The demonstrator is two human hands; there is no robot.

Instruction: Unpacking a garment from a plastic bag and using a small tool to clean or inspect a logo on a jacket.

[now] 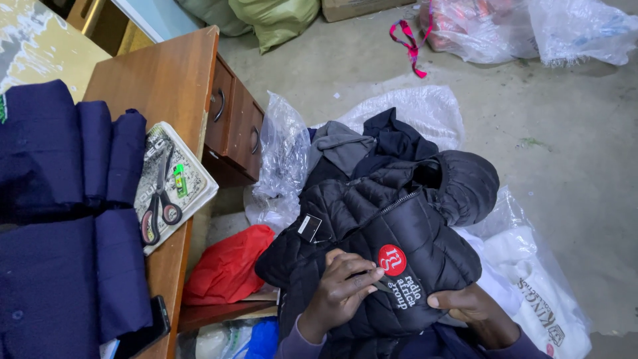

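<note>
A black quilted puffer jacket (392,226) lies bunched on the person's lap, hood up and away from them. The left hand (339,286) presses on its chest just left of a round red embroidered badge (392,260), fingers pinched around a thin dark tool I cannot identify; the right hand (475,309) clasps the jacket's lower right edge, thumb on top. The jacket looks light, soft and slippery-shelled, likely best gripped by a bunched fold or seam. White stitched lettering sits below the badge, and a small rectangular hang tag (310,227) dangles left of the zip. Left of the jacket, scissors (159,199) rest on a printed packet upon the wooden surface (166,73).
</note>
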